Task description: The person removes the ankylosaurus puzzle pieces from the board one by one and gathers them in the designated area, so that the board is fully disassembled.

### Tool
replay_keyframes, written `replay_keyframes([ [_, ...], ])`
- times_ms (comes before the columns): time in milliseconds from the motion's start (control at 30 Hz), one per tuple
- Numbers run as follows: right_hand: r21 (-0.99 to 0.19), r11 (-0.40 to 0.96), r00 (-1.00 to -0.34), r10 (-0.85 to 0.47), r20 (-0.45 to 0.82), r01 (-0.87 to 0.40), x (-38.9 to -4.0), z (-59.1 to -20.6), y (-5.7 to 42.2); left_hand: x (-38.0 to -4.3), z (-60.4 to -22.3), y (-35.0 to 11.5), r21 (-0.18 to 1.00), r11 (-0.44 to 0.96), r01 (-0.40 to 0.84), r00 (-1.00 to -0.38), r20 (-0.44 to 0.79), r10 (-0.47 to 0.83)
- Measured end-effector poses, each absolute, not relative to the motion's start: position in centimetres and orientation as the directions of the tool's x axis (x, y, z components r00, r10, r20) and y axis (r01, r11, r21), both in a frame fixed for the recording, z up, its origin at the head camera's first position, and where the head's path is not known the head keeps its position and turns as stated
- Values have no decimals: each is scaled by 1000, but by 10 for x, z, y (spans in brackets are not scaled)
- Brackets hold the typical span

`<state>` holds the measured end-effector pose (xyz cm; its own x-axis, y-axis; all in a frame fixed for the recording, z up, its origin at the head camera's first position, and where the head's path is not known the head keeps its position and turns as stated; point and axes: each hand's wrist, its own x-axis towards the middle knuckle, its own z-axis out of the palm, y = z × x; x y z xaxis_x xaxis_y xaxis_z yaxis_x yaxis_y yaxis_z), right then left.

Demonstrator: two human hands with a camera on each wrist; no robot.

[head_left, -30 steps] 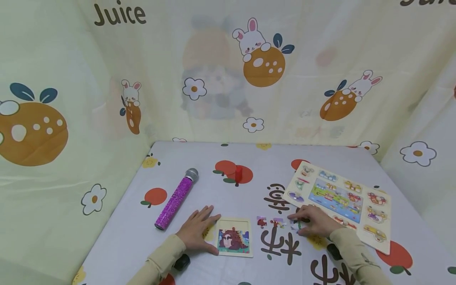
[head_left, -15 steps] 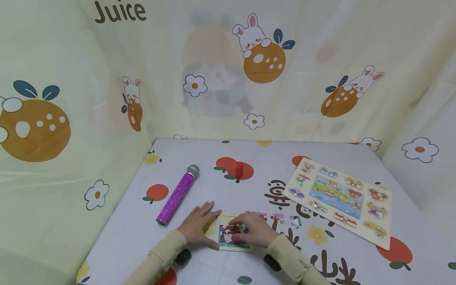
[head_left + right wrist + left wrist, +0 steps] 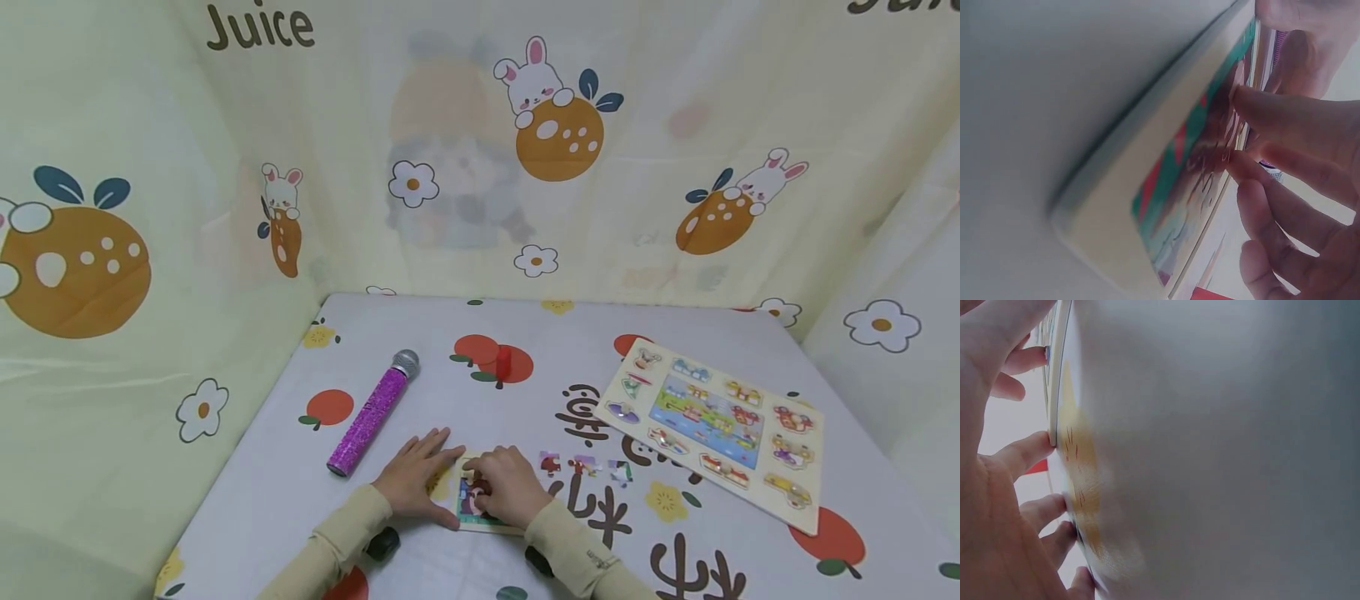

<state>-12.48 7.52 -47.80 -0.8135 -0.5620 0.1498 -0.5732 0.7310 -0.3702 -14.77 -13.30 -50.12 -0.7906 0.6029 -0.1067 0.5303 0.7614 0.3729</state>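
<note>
A small wooden jigsaw tray lies before me, its picture in dark red and green. My left hand rests on the table with fingers spread, thumb against the tray's lower left corner; in the left wrist view fingertips touch the tray's edge. Over the tray is my right hand, hiding its right part. In the right wrist view its thumb and index finger pinch at a puzzle piece in the picture; the piece's outline is partly hidden. Loose puzzle pieces lie in a row right of the tray.
A glittery purple microphone lies left of the hands. On the right is a larger wooden knob-puzzle board with several vehicle and figure pieces. A small red object sits farther back on the patterned cloth. Curtains enclose the table.
My right hand has left the rightmost loose piece, moved left over the tray, then shifted further left across the picture. My left hand keeps its place at the tray.
</note>
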Motion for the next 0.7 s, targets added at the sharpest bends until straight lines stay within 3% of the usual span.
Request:
replay_keyframes([
  [300,-421,722,-819,-564,100,-549,-124,-480,74,-148,-504,-134,368,759,537,-790,-97,606],
  [700,-386,733,-815,-570,102,-560,-125,-479,75,-144,-494,-133,391,740,548,-781,-80,620],
])
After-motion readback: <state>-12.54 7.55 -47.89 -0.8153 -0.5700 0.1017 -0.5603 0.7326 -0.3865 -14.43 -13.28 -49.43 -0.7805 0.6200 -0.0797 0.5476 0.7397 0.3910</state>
